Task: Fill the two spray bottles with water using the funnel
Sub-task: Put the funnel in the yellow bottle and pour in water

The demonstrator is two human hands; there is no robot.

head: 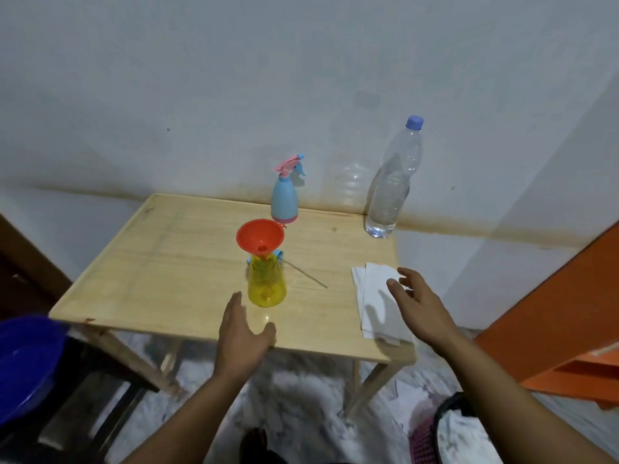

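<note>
A yellow see-through spray bottle [267, 284] stands uncapped near the middle of the wooden table [167, 262], with an orange funnel [259, 236] seated in its neck. Behind it lies its blue spray head with a thin dip tube [306, 273] stretched to the right. A light-blue spray bottle [284, 199] with a pink trigger stands at the table's back edge. A tall clear water bottle [392, 185] with a purple cap stands at the back right corner. My left hand [243, 333] hovers open just in front of the yellow bottle. My right hand [415, 301] is open above white paper tissues [371, 296].
A blue plastic tub [26, 360] sits on a dark stool at the lower left. An orange piece of furniture [562, 313] stands to the right. A basket with white contents [449, 430] rests on the marble floor at the lower right. The wall is right behind the table.
</note>
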